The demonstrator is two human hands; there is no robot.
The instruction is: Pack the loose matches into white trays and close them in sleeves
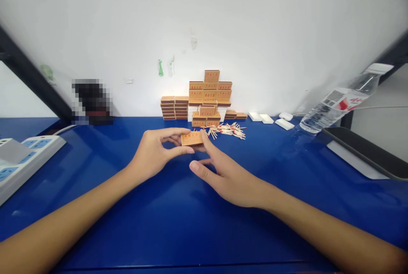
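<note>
My left hand (156, 148) pinches a yellow-brown matchbox (191, 138) with red print, thumb along its near side and fingers at the far side. The box is held above the blue table, printed face up. At its right end, the fingers of my right hand (229, 176) touch the box, while the right thumb points away from it, apart from the fingers. Some fingertips are hidden behind and under the box. Just beyond the hands lies a loose pile of red-tipped matches (228, 129). Behind it rises a stepped stack of matchboxes (209, 94) against the wall.
More matchboxes (174, 108) are piled left of the stack. White trays (267, 119) and a small white case (286, 116) lie to the right. A clear bottle (338, 100) leans beside a dark flat object (366, 151). A power strip (35, 155) sits at left.
</note>
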